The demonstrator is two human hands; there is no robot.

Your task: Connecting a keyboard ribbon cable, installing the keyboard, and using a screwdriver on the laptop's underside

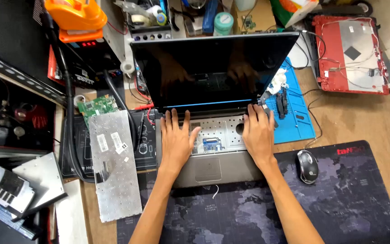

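Grey open laptop [213, 169], hinge crosswise, screen away, both hands [175, 142] flat.

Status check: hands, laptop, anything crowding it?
Both hands flat on open laptop, keyboard bay bare. Removed keyboard lies left. Mouse right, clear.

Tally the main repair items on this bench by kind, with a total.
Open laptop with keyboard removed, both hands resting flat on its deck, left hand, right hand: 1
Detached keyboard, face down: 1
Red laptop cover: 1
Mouse: 1
Green circuit board: 1
Blue work mat: 1
Total: 6
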